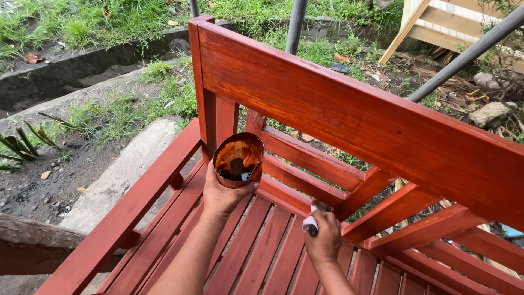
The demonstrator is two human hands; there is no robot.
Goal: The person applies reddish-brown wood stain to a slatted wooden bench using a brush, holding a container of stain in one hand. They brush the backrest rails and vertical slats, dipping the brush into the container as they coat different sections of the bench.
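Red-brown stain coats our small round cup (pixel 238 160) at frame centre, light but likely slippery, our left hand (pixel 221 195) clamped around its base, while right-hand fingers (pixel 322 236) pinch a brush's white handle (pixel 310 223) above the bench slats (pixel 262 248).

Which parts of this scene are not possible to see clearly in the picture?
Head view only:
- Brush tip: hidden inside the right hand; only a white-wrapped handle shows.
- Stain level in the cut, stain-smeared container: too dark to judge; the left hand covers its base.
- Red-brown slatted wooden bench: legs and front cut off by the bottom edge.
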